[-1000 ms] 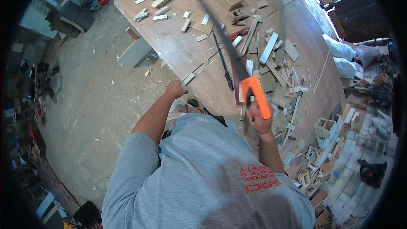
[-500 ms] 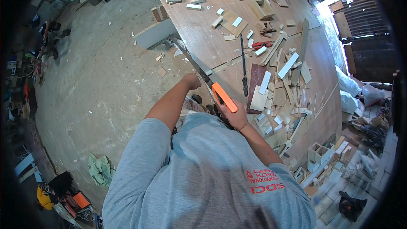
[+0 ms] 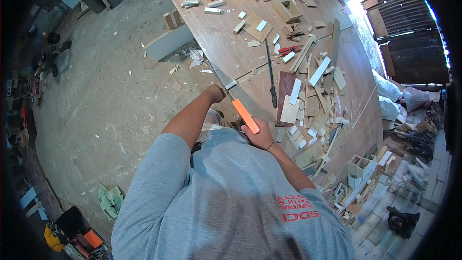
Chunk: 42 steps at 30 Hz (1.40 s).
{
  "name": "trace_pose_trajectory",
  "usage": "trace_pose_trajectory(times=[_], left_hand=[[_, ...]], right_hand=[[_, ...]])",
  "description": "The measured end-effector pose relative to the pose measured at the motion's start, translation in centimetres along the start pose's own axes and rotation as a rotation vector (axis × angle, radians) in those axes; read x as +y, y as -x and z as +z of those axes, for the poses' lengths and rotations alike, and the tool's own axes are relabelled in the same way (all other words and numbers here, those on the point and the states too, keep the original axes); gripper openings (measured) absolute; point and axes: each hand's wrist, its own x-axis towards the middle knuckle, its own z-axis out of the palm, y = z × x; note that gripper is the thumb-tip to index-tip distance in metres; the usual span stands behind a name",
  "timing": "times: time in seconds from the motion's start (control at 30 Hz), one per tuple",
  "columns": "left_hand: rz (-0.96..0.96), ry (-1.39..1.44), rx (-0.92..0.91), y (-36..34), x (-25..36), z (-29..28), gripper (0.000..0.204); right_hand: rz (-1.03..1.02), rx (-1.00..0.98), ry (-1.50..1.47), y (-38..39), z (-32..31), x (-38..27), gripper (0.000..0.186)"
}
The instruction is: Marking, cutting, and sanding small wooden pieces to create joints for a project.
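My right hand is closed round the orange handle of a hand saw, low in front of my shirt. The saw's thin blade points away along the table's near left edge and shows almost edge-on. Just left of the blade is my left hand, with its fingers curled in at the table edge; what they grip is hidden. A small pale wood block lies at the edge close to the left hand.
The brown wooden table carries many wood offcuts, a long black tool and red-handled pliers. A pale board stands below its left edge. Green cloth lies on the floor. At the far left is another person.
The saw handle has shifted slightly left and toward me with my right hand. Its blade, seen broad before, now appears nearly edge-on. My left hand stays at the table edge.
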Motion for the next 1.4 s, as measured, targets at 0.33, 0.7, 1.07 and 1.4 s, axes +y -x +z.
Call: trace_pose_trajectory(times=[0.33, 0.7, 1.07, 1.4], left_hand=[[-0.052, 0.061, -0.012, -0.6, 0.2, -0.4, 0.038], [-0.148, 0.196, -0.051, -1.2, -0.6, 0.7, 0.037], [-0.203, 0.192, -0.155, 1.5, 2.4, -4.7, 0.038], [-0.178, 0.219, -0.113, 2.5, 2.7, -5.2, 0.033]], right_hand=[[0.074, 0.042, -0.016, 0.8, 0.6, 1.7, 0.025], [0.105, 0.036, -0.053, 2.8, -0.6, -1.3, 0.051], [0.211, -0.090, 0.084, 12.7, -8.2, -7.7, 0.055], [0.213, 0.024, -0.081, 3.6, -3.1, -7.2, 0.042]])
